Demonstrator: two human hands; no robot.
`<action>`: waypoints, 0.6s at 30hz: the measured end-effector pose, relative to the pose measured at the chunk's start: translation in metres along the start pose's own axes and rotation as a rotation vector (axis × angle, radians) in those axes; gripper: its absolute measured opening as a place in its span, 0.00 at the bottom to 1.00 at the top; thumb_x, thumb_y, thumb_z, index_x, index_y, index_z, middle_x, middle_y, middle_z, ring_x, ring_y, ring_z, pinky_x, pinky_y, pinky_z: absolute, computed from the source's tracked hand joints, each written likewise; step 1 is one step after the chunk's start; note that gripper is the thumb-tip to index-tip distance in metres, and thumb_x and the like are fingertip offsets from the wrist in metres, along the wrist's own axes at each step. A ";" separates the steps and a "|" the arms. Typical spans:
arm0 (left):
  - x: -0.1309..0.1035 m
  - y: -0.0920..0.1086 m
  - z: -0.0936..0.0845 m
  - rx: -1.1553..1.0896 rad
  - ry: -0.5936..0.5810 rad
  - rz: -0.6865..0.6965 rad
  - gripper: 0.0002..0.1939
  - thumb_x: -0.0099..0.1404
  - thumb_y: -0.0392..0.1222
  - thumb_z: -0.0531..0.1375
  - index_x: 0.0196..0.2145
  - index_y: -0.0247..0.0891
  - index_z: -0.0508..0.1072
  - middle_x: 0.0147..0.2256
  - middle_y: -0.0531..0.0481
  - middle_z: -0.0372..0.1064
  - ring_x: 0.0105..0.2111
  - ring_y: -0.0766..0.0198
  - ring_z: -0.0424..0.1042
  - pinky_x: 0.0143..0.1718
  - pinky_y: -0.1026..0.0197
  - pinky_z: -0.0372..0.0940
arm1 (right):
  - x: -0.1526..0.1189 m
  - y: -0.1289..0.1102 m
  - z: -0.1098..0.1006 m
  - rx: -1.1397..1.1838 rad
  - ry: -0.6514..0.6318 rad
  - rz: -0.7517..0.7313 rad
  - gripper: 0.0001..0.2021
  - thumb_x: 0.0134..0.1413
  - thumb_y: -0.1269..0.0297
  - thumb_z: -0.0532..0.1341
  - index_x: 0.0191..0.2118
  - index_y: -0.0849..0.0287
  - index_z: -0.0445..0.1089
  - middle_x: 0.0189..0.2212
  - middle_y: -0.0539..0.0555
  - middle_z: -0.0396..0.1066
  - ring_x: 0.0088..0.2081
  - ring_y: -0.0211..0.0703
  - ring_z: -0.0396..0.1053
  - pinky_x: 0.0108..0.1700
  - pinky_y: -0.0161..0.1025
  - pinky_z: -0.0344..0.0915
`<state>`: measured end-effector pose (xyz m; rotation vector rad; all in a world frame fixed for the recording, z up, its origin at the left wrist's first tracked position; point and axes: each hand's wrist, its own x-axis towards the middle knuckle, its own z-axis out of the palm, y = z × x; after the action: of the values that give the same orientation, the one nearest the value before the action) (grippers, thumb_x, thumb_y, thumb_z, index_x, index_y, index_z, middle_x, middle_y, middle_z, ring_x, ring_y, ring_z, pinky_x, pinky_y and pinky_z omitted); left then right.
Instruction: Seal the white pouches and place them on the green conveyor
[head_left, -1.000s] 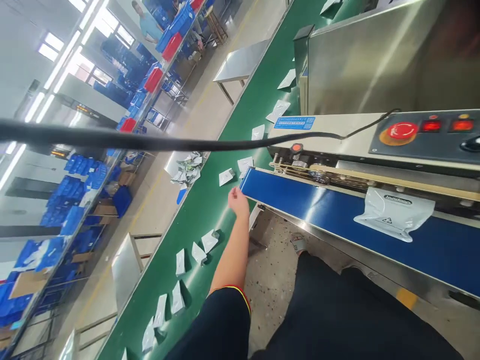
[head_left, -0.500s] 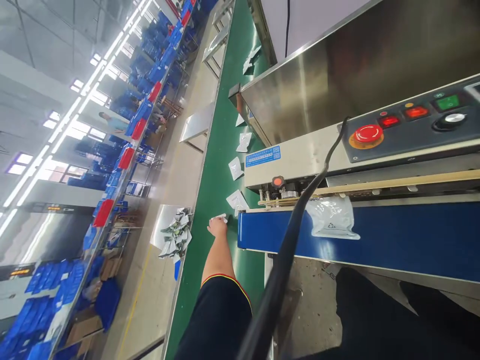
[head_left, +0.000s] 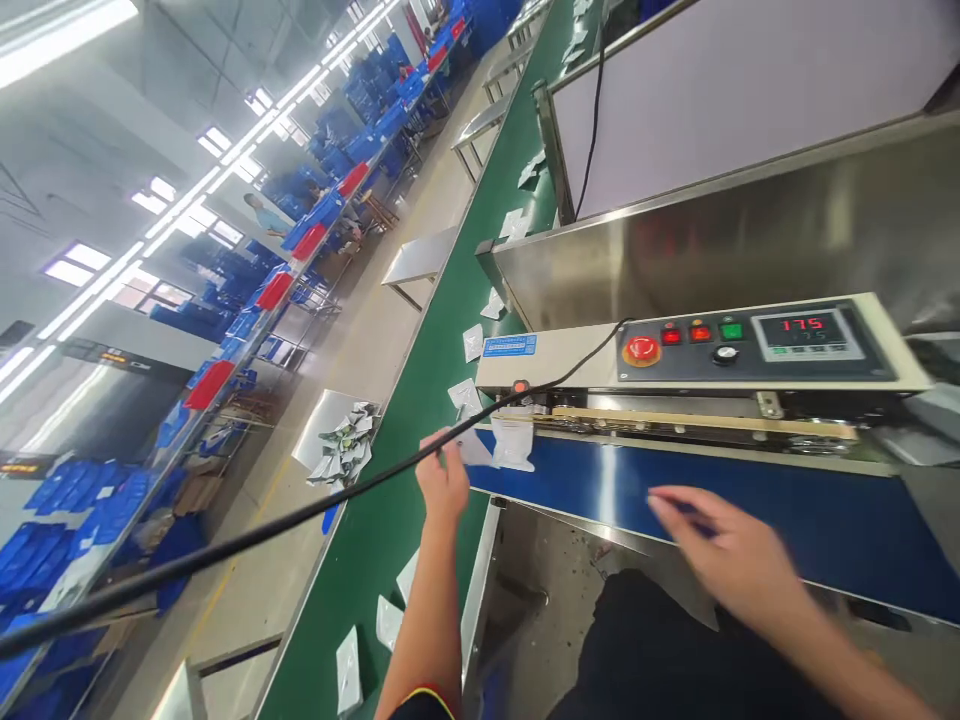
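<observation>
My left hand (head_left: pixel 444 478) pinches a white pouch (head_left: pixel 474 449) at the left end of the blue belt (head_left: pixel 600 485). A black cable crosses in front of its fingertips. Just right of that pouch, another white pouch (head_left: pixel 514 444) hangs over the blue belt, its upper edge at the sealing machine's (head_left: pixel 555 370) feed slot. Above the belt's near edge hovers my right hand (head_left: pixel 731 550), slightly blurred. Its thumb and forefinger are a little apart, and I see nothing between them.
More pouches (head_left: pixel 348 670) lie along the green conveyor (head_left: pixel 442 340). The black cable (head_left: pixel 315 515) runs diagonally across the view. The machine's control panel (head_left: pixel 750 345) shows a red 175. A pile of pouches (head_left: pixel 343 445) rests on a metal side table beyond the conveyor.
My view has shifted, showing more of the machine. My left hand has come from the green conveyor to the belt's end with a pouch. My right hand has appeared. The pouch further along the belt is gone.
</observation>
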<state>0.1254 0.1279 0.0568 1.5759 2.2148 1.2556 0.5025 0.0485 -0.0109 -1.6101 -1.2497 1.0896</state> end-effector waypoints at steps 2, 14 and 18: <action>-0.036 0.040 0.019 -0.072 -0.169 -0.002 0.14 0.76 0.56 0.62 0.46 0.44 0.75 0.39 0.45 0.79 0.38 0.54 0.77 0.43 0.57 0.70 | 0.011 -0.024 0.016 0.031 -0.077 -0.160 0.26 0.64 0.32 0.64 0.46 0.48 0.86 0.47 0.58 0.85 0.40 0.58 0.82 0.39 0.49 0.80; -0.201 0.168 0.196 -0.638 -0.813 -0.160 0.33 0.73 0.72 0.61 0.52 0.37 0.84 0.42 0.41 0.83 0.39 0.54 0.77 0.44 0.54 0.73 | 0.015 0.043 -0.114 0.263 0.133 0.020 0.31 0.61 0.28 0.68 0.40 0.56 0.81 0.35 0.58 0.83 0.34 0.54 0.80 0.38 0.43 0.78; -0.227 0.185 0.262 -0.551 -0.950 -0.340 0.28 0.66 0.67 0.70 0.34 0.35 0.86 0.28 0.47 0.78 0.30 0.59 0.71 0.37 0.57 0.70 | 0.022 0.092 -0.163 0.440 0.231 0.342 0.28 0.40 0.34 0.80 0.33 0.55 0.79 0.29 0.58 0.80 0.30 0.54 0.78 0.32 0.44 0.80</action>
<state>0.5006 0.0984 -0.0574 1.1386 1.3032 0.6863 0.6863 0.0384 -0.0511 -1.5761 -0.5442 1.2408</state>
